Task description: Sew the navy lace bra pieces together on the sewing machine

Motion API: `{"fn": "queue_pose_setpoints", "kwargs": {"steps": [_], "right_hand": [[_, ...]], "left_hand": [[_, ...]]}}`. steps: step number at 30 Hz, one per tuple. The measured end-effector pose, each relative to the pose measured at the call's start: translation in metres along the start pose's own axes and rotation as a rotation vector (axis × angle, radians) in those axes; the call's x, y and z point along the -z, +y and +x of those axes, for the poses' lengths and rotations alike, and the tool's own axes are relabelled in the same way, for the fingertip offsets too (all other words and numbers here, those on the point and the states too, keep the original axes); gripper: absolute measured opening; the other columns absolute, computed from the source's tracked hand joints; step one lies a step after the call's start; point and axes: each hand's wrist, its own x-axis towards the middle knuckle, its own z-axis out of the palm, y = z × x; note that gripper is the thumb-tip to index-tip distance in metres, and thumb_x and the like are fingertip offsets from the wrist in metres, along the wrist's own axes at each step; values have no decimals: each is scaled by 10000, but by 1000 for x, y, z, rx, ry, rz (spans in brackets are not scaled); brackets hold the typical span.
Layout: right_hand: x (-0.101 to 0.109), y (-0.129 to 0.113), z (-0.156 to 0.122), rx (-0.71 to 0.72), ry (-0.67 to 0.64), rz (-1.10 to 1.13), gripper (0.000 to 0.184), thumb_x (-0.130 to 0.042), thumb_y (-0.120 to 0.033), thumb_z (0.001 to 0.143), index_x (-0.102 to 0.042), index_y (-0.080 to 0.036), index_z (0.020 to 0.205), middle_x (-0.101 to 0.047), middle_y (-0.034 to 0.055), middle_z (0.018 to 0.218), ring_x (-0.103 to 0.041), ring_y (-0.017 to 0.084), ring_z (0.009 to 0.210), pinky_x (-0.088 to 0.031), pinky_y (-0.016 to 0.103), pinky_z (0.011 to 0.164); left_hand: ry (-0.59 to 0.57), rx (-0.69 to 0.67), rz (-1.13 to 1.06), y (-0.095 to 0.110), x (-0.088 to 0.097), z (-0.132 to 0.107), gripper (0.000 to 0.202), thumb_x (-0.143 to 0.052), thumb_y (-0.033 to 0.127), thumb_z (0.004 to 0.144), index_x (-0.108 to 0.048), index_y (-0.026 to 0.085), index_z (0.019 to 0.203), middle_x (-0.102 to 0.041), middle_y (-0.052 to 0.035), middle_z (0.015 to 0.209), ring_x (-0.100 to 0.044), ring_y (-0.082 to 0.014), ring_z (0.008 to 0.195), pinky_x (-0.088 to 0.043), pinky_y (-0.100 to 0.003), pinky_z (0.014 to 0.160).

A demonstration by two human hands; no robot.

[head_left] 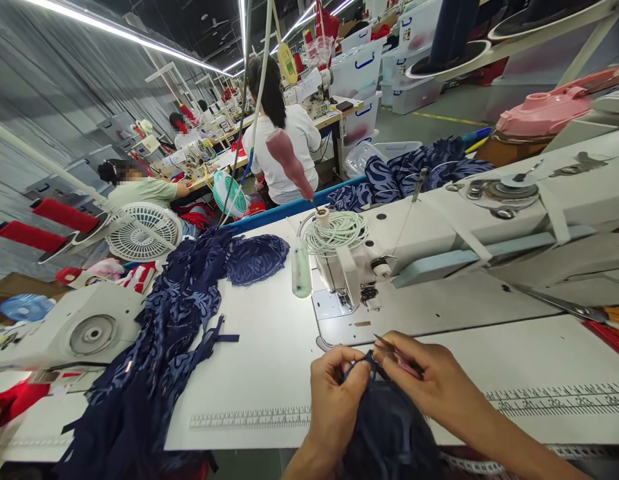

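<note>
My left hand (pixel 336 400) is closed, thumb and fingers pinching the top edge of a dark navy cup-shaped garment piece (pixel 389 433), which hangs over the table's front edge. Close beside it, my right hand (pixel 424 373) is closed around a slim pointed metal tool (pixel 384 343) that looks like thread snips; the palm hides most of it. Its fingertips meet the same fabric edge. Just beyond both hands stands the sewing machine head (pixel 339 267), its needle area above the metal plate (pixel 334 323). Another navy cup-shaped piece (pixel 256 260) lies to the left.
A long heap of navy patterned fabric (pixel 184 300) runs down the left side. Orange-handled scissors (pixel 584 310) lie at right. Printed rulers (pixel 249 419) mark the white table's front edge. More navy pieces (pixel 414 170) lie behind the machine. Co-workers (pixel 289 147) sit at machines ahead.
</note>
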Motion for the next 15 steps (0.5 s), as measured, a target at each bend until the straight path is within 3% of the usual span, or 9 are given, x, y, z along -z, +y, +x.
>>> {"fn": "queue_pose_setpoints", "kwargs": {"steps": [4,7,10,15], "right_hand": [[1,5,0,-42,43,17,422,-507,-527,915,-368,-227,653,-313,-62,576,-325,105,538,-277,227,492],[0,0,-3,-15,59,-14,401,-508,-498,917,-375,-229,651,-339,-61,553,-334,104,523,-288,230,488],[7,-1,-1,30,39,-48,319,-513,-465,901,-471,-238,680,-387,-66,506,-366,104,472,-312,235,478],[37,31,18,-101,330,-157,381,-507,-608,853,-517,-252,717,-507,-21,540,-434,145,485,-355,274,508]], "left_hand": [[-145,201,-197,-3,2,5,429,-868,475,571,-637,136,696,-359,73,522,-278,-61,512,-212,-223,517],[-174,231,-240,-4,0,8,471,-898,486,528,-626,131,677,-376,70,514,-277,-53,506,-197,-220,515],[-206,231,-254,-4,2,8,466,-902,477,528,-609,135,649,-391,65,511,-282,-51,503,-186,-220,511],[-140,258,-256,-10,17,4,431,-910,434,541,-637,131,680,-378,76,495,-293,-46,485,-211,-209,506]]}}
